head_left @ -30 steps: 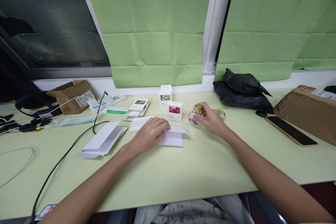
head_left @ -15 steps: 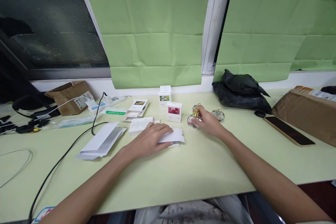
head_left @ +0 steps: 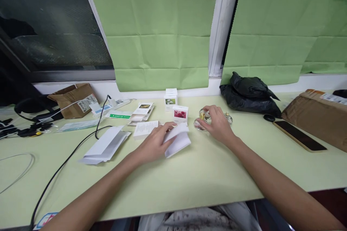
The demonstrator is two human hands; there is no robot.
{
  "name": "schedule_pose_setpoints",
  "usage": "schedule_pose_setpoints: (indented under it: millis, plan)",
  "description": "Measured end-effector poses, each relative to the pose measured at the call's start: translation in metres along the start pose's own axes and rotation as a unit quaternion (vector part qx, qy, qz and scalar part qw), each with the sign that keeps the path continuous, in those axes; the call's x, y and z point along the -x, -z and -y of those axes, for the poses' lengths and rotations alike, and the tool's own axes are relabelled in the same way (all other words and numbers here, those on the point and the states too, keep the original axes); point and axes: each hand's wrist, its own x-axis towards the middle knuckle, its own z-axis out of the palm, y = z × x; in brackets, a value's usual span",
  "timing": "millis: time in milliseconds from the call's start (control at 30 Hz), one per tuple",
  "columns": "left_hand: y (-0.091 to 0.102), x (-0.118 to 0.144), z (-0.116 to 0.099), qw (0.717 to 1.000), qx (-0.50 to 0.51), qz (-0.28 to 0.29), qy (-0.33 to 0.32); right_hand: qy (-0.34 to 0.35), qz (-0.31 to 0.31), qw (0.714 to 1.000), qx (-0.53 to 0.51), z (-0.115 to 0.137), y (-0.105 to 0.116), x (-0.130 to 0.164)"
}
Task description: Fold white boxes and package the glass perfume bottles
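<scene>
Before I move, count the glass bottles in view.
3: front bottle, at the right hand; rear bottle, just behind the first; right bottle, partly hidden beyond the hand. More may be hidden behind that hand.

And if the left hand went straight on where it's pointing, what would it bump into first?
Not counting the folded white card it is holding, the left hand would probably meet the white box with the pink picture, just beyond. The exact gap is hard to judge from here.
</scene>
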Motion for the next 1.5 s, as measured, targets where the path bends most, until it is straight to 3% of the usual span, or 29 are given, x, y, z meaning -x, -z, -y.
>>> schedule_pose_setpoints:
  millis: [33, 100, 233, 300, 400, 500, 600, 700, 900, 1033, 1233, 1400, 1500]
  plan:
    - [-0.001, -0.001, -0.002, 0.998, 0.052, -0.022, 0.025, 0.009, -0.016, 0.999, -0.036, 0.008, 0.001, 0.002]
    - [-0.005, -0.004, -0.005, 0.984, 0.157, -0.051, 0.063, 0.007, 0.028, 0.985, -0.169, 0.023, -0.004, 0.007]
    - [-0.017, -0.009, -0.009, 0.942, 0.324, -0.02, 0.082, -0.059, 0.171, 0.892, -0.415, 0.045, -0.031, 0.017]
    - [-0.022, -0.009, -0.007, 0.933, 0.351, -0.009, 0.083, -0.087, 0.186, 0.855, -0.476, 0.049, -0.043, 0.02]
    - [-0.027, -0.008, -0.002, 0.93, 0.351, -0.044, 0.1, -0.131, 0.192, 0.811, -0.537, 0.046, -0.05, 0.021]
    - [-0.028, -0.005, 0.0, 0.922, 0.363, -0.047, 0.123, -0.167, 0.186, 0.784, -0.568, 0.04, -0.049, 0.02]
    - [-0.029, -0.003, 0.0, 0.93, 0.348, -0.085, 0.086, -0.184, 0.156, 0.782, -0.574, 0.034, -0.047, 0.018]
    - [-0.031, 0.0, -0.002, 0.959, 0.251, -0.13, 0.031, -0.175, 0.143, 0.79, -0.57, 0.032, -0.047, 0.018]
    - [-0.021, 0.002, -0.006, 0.978, 0.141, -0.156, -0.011, -0.174, 0.126, 0.81, -0.545, 0.035, -0.048, 0.019]
    - [-0.018, 0.003, -0.008, 0.981, 0.159, -0.11, -0.027, -0.158, 0.095, 0.819, -0.544, 0.034, -0.051, 0.019]
    - [-0.031, -0.002, -0.002, 0.958, 0.247, -0.142, 0.017, -0.14, 0.104, 0.82, -0.545, 0.035, -0.046, 0.017]
    - [-0.034, -0.006, 0.003, 0.924, 0.352, -0.139, 0.058, -0.16, 0.134, 0.783, -0.586, 0.035, -0.043, 0.016]
    - [-0.033, -0.006, 0.003, 0.928, 0.361, -0.092, 0.03, -0.213, 0.114, 0.768, -0.594, 0.034, -0.044, 0.016]
